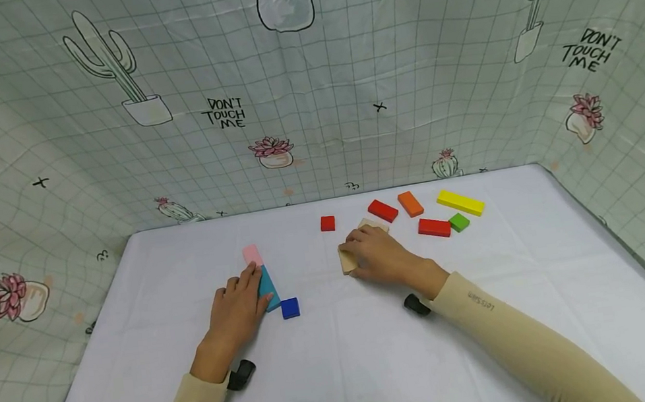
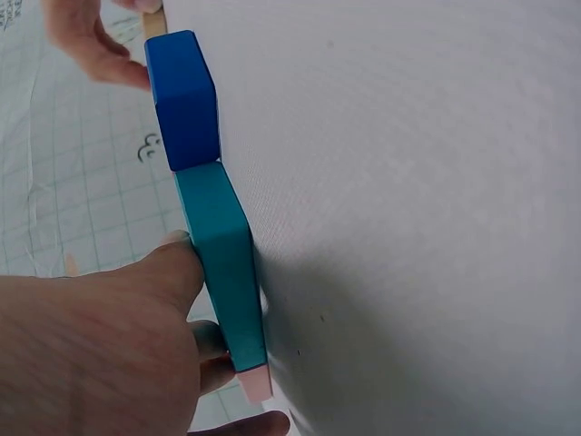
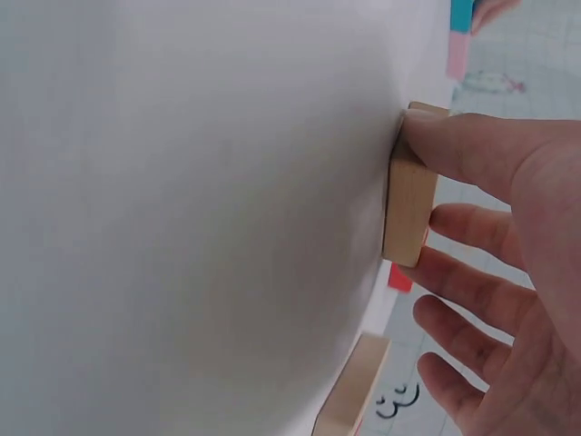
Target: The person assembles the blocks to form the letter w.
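A teal block [image 1: 269, 288] lies slanted on the white table, its far end against a pink block [image 1: 251, 254]. My left hand [image 1: 236, 310] holds the teal block between thumb and fingers, the index fingertip near the seam with the pink one. At the teal block's near end sits a blue block [image 1: 289, 308], corner to corner with it in the left wrist view. My right hand [image 1: 379, 254] pinches a plain wooden block [image 3: 410, 204] by its ends, thumb on one and fingertips at the other. Just beyond that hand lies a second wooden block [image 1: 374, 223], partly covered by it.
A small red block [image 1: 328, 223] is at the back middle. Toward the back right lie two longer red blocks [image 1: 383, 210], an orange block [image 1: 410, 203], a green block [image 1: 459, 222] and a long yellow block [image 1: 461, 203]. A patterned curtain [image 1: 334, 93] surrounds the table.
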Demonstrator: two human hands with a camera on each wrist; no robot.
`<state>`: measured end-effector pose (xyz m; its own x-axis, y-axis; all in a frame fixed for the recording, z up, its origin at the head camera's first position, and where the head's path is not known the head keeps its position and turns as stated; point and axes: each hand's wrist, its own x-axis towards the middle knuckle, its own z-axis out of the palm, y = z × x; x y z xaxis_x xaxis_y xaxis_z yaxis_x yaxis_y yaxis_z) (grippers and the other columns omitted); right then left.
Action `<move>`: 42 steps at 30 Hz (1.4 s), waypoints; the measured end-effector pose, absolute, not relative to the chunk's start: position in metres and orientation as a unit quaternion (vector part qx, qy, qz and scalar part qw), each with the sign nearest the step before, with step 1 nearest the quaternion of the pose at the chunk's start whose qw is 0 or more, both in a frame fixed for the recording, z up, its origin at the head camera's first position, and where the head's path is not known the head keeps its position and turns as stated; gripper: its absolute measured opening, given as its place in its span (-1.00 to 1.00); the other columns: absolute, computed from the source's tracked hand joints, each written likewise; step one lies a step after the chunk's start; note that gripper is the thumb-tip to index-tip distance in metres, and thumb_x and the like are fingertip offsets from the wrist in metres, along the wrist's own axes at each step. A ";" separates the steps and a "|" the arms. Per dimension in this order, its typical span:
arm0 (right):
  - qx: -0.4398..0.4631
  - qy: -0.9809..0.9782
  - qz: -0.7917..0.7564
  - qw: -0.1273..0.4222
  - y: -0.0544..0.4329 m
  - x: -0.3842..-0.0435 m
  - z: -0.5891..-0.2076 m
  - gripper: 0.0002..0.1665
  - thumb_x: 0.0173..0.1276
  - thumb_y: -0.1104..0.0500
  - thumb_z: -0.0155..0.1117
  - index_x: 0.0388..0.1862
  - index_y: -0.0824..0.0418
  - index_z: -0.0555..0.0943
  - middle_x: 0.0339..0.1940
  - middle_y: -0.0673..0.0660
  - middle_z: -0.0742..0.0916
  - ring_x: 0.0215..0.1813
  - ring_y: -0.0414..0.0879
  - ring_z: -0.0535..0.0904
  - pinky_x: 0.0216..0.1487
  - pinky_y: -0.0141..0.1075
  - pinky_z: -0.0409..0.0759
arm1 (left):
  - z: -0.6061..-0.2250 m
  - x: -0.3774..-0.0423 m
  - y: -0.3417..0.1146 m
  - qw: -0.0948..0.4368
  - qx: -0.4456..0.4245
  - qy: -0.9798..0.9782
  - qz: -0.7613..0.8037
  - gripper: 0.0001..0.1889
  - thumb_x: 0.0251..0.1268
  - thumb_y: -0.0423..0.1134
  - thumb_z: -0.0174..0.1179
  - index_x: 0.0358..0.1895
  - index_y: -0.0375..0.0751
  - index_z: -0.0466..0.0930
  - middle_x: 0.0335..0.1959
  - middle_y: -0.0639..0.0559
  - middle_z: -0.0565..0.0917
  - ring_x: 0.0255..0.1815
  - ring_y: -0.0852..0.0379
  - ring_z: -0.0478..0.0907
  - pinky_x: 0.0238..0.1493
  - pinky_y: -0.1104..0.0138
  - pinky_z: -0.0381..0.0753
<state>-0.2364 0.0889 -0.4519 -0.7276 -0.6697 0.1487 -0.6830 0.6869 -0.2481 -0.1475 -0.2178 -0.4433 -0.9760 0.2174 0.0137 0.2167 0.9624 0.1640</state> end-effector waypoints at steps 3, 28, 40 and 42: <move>0.364 -0.920 0.145 0.018 0.083 -0.232 -0.453 -0.39 0.33 0.07 0.59 0.30 0.27 0.68 0.18 0.20 0.71 0.28 0.14 0.56 0.36 0.03 0.53 | -0.444 -0.147 -0.218 0.002 0.109 0.990 0.084 -0.37 0.65 -0.10 0.15 0.56 -0.44 0.31 0.60 -0.32 0.33 0.45 -0.38 0.39 0.32 -0.24 0.45; 0.367 -0.917 0.153 0.029 0.030 -0.211 -0.454 -0.36 0.33 -0.05 0.59 0.30 0.21 0.69 0.20 0.15 0.72 0.22 0.07 0.58 0.37 -0.03 0.52 | -0.448 -0.147 -0.221 -0.005 0.113 0.990 0.083 -0.38 0.65 -0.10 0.15 0.56 -0.43 0.33 0.59 -0.31 0.35 0.43 -0.37 0.41 0.29 -0.23 0.47; 0.370 -0.916 0.155 0.024 0.016 -0.208 -0.453 -0.38 0.35 -0.06 0.58 0.29 0.21 0.70 0.18 0.15 0.73 0.23 0.08 0.59 0.36 -0.02 0.54 | -0.448 -0.149 -0.220 0.000 0.106 0.991 0.078 -0.37 0.65 -0.08 0.16 0.56 -0.42 0.32 0.60 -0.30 0.34 0.44 -0.36 0.41 0.31 -0.22 0.47; 0.370 -0.916 0.155 0.022 0.014 -0.208 -0.453 -0.38 0.35 -0.06 0.58 0.28 0.21 0.70 0.18 0.15 0.73 0.23 0.08 0.59 0.35 -0.03 0.55 | -0.448 -0.149 -0.221 -0.001 0.107 0.991 0.079 -0.37 0.64 -0.09 0.16 0.56 -0.42 0.33 0.60 -0.30 0.34 0.43 -0.36 0.41 0.30 -0.22 0.47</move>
<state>-0.2080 0.0141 -0.4526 -0.7250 -0.6712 0.1545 -0.6846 0.6778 -0.2680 -0.1492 -0.2205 -0.4480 -0.9771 0.2119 0.0188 0.2122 0.9647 0.1561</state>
